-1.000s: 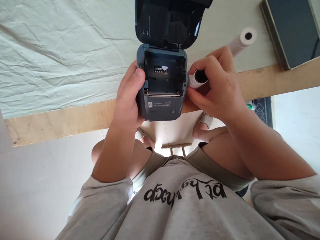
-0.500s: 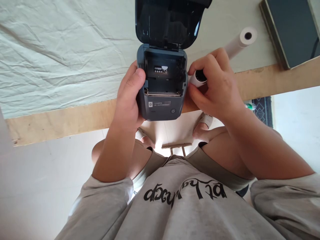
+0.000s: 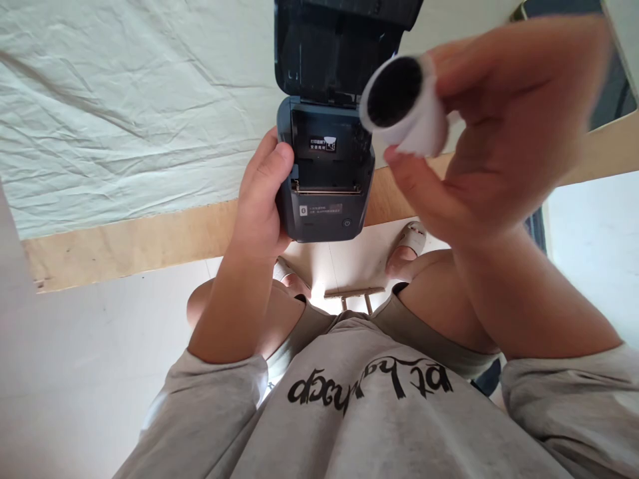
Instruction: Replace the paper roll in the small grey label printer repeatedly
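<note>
My left hand (image 3: 264, 189) grips the left side of a dark blue-grey label printer (image 3: 324, 226), thumb on its edge. The printer's black lid (image 3: 334, 56) stands raised at the far side. Inside the paper bay (image 3: 319, 166) there is no roll, only a small printed sticker on the wall. Closer to the camera, my right hand (image 3: 499, 126) pinches a white paper roll (image 3: 424, 123) between thumb and fingers. The roll's dark hollow core faces up and left, and the roll partly covers the lid's right corner. My right hand is slightly blurred.
A pale wrinkled cloth (image 3: 124, 120) covers the table, whose bare wooden edge (image 3: 134, 223) runs along the front. A dark flat-topped object (image 3: 616, 86) lies at the far right, partly behind my right hand. Below are my knees and a small wooden stool (image 3: 354, 291).
My right hand has lifted the paper roll from beside the printer, up and nearer the camera. It now hides the second white roll. The left hand and printer have barely moved.
</note>
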A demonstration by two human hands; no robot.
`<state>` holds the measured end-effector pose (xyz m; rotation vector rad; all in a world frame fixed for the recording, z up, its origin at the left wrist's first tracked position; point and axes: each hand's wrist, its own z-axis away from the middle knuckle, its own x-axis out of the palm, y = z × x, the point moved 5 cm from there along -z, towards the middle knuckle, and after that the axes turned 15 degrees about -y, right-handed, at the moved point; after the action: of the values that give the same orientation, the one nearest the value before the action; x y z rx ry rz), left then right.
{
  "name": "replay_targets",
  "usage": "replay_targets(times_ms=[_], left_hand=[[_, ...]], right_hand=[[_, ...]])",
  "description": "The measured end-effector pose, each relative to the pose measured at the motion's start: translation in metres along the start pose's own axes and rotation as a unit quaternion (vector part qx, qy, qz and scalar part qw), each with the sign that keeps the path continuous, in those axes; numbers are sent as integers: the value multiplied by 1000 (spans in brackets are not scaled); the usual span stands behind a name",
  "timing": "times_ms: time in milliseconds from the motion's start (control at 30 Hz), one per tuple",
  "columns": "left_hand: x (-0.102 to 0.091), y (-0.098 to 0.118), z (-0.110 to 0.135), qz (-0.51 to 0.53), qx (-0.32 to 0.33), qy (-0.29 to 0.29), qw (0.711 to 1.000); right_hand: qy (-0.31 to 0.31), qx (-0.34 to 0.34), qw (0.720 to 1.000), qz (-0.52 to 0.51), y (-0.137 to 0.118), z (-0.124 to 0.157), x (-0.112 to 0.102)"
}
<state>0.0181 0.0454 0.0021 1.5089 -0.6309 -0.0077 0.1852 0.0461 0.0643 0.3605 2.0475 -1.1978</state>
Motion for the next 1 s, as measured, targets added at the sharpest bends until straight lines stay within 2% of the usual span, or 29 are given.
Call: replay_targets(times_ms=[33,100,300,533,767,900,1000], left_hand=[[0,1,0,4,10,2,1000],[0,2,1,12,26,7,1000],[1,3,2,-4,12,0,1000],[-2,3,3,-18,3,2,1000],[0,3,2,11,13,-1,1000],[-2,3,3,10,41,-34,999],[-4,1,3,0,57,-58,997]], right_hand=[[7,-50,998,25,-10,-1,3],[21,-105,992,71,-22,-3,10],[11,-28,994,106,-21,-15,23],[-8,-14,997,75,-18,-14,28],[-14,-67,995,75,-20,-11,28],[-25,-62,990,125,-27,-5,26],[-37,-86,988,126,-28,1,30]])
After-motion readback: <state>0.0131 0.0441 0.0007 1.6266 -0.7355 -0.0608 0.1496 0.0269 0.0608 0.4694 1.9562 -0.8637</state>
